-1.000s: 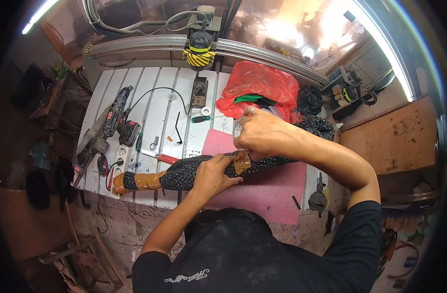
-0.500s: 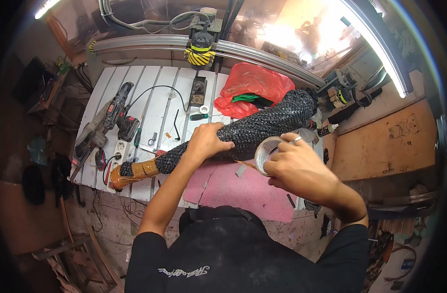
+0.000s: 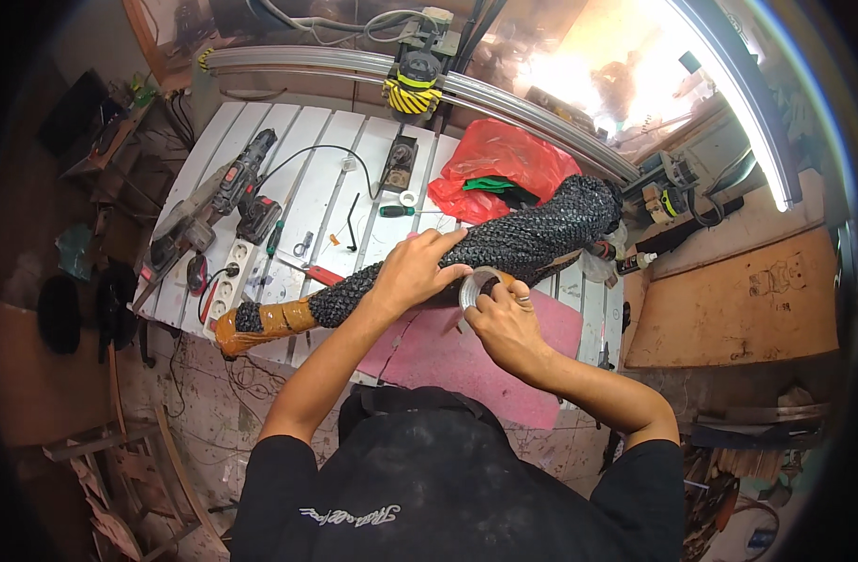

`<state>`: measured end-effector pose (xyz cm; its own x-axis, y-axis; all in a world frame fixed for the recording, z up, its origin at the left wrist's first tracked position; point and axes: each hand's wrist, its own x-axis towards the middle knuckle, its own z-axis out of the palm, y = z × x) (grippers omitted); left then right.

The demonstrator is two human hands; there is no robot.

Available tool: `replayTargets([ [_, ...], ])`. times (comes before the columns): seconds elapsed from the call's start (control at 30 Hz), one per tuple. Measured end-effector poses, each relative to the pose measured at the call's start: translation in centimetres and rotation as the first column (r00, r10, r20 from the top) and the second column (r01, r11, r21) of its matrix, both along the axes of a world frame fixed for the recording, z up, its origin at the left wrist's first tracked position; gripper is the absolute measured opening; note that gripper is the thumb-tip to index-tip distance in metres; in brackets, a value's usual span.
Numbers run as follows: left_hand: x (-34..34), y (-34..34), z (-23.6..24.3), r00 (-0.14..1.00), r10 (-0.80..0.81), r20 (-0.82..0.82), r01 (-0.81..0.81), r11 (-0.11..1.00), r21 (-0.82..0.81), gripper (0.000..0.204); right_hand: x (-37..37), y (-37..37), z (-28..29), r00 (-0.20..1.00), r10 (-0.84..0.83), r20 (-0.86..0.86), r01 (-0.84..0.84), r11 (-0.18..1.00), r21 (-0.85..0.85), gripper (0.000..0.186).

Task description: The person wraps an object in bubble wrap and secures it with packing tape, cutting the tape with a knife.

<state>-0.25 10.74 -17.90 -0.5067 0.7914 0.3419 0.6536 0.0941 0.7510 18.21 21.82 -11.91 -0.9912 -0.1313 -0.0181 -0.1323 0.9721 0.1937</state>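
Black netted bundle [image 3: 504,248] at frame centre, pressed by flat left hand [image 3: 412,273]; right hand [image 3: 506,318] grips clear tape roll [image 3: 478,286].

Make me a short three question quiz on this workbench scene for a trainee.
1. True or false: the left hand rests on the black scaly object.
2. What does the right hand hold? A) tape roll B) drill C) screwdriver
3. What colour is the bag behind the scaly object?

Key: 1 true. 2 A, the clear tape roll. 3 red.
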Motion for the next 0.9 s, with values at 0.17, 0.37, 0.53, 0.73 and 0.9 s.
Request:
replayTargets([
  [0.17, 0.4, -0.4, -0.7, 0.999, -0.019, -0.032, 0.021, 0.998, 0.052, 0.048, -0.1, -0.3, 1.4, 0.996, -0.029, -0.089, 0.033, 0.998, 0.047, 0.01],
  [0.37, 1.0, -1.6, 0.4, 0.982, -0.114, -0.15, 0.122, 0.991, 0.048, 0.065, -0.1, 0.3, 0.1, 0.997, -0.02, -0.076, 0.025, 0.998, 0.066, 0.009],
  [0.53, 2.1, -1.2, 0.7, 0.98, 0.001, -0.199, -0.01, 0.999, -0.043, 0.074, -0.4, 0.3, -0.3, 0.993, -0.018, -0.119, 0.027, 0.997, 0.071, 0.009],
  [0.73, 2.7, -0.4, -1.1, 0.949, 0.143, -0.282, -0.137, 0.99, 0.041, 0.064, -0.2, 1.0, 0.1, 0.995, 0.016, -0.099, -0.014, 1.0, 0.02, 0.004],
  [0.9, 2.9, -0.5, -1.1, 0.953, 0.132, -0.272, -0.138, 0.99, -0.003, 0.067, 1.6, 2.5, 3.1, 0.957, 0.009, 0.289, -0.04, 0.994, 0.104, 0.016],
])
